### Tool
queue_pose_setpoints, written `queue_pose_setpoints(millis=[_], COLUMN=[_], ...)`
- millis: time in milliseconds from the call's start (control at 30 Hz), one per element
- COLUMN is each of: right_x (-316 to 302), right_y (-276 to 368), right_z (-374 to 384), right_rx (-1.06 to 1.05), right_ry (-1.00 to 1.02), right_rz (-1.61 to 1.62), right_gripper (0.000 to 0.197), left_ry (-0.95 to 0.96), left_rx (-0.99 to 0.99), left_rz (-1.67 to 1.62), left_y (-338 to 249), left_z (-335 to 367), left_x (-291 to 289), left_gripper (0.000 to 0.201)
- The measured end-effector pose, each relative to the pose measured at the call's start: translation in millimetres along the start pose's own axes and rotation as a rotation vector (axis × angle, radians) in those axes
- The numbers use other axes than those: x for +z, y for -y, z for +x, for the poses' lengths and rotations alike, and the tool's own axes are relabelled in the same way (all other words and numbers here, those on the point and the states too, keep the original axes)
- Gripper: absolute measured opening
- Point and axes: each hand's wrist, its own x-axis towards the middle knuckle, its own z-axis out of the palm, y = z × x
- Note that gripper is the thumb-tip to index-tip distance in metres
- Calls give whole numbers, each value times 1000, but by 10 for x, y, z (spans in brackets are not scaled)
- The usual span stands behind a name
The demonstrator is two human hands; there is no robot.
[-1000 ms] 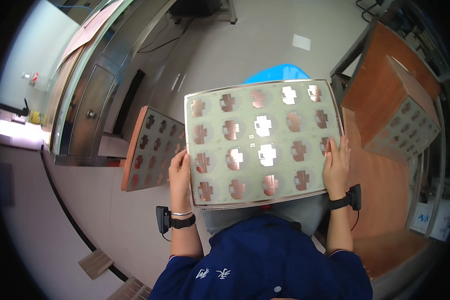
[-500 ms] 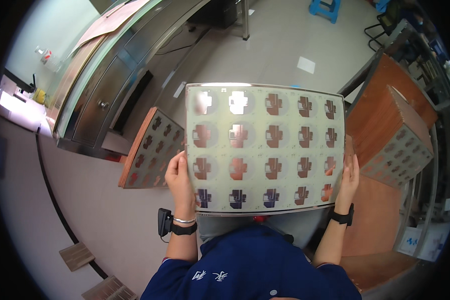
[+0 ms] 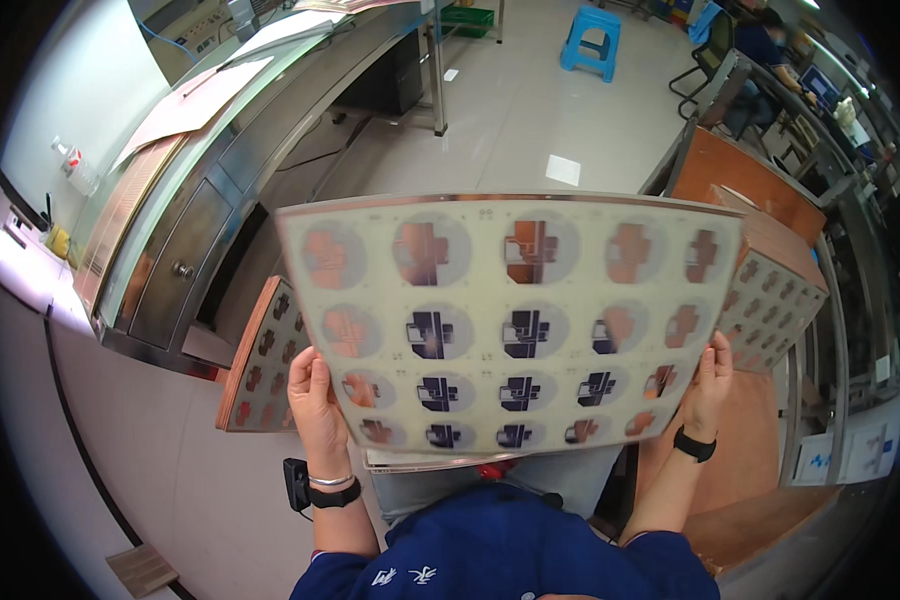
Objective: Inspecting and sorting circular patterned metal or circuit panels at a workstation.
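A large pale green circuit board panel (image 3: 480,340) with rows of copper-coloured patterns in grey circles fills the middle of the view. My left hand (image 3: 315,395) grips its left edge, with the thumb showing along the border. On the opposite edge, my right hand (image 3: 708,385) has hold of the panel, its fingers partly behind the board. The panel is tilted, its far edge higher than its near one. Under its near edge, above my lap, shows the rim of another panel (image 3: 390,463); the rest of that one is hidden.
Leaning stacks of similar panels stand left (image 3: 260,360) and right (image 3: 775,285), the latter on a brown wooden rack (image 3: 740,425). A metal desk with drawers (image 3: 180,240) is at left. A blue stool (image 3: 590,45) stands on the far floor; a person (image 3: 760,50) sits at far right.
Both hands have lifted the panel's far edge, so it looks larger and more tilted. The rim of another panel now shows beneath it. The view has shifted, showing more of the room.
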Motion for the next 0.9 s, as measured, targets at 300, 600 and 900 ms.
queue_pose_setpoints(millis=[300, 600, 900], right_x=[307, 543, 327], right_y=[-240, 102, -348], right_z=[-55, -145, -192], right_rx=[-152, 374, 444], right_ry=[45, -4, 75], right_rz=[619, 462, 310], right_gripper=[42, 40, 23], left_ry=[-44, -39, 257], left_rx=[-204, -173, -247], left_rz=[-382, -389, -275], left_y=[-211, -1, 446], left_z=[-23, -53, -179], left_x=[685, 398, 98], left_gripper=[24, 44, 47])
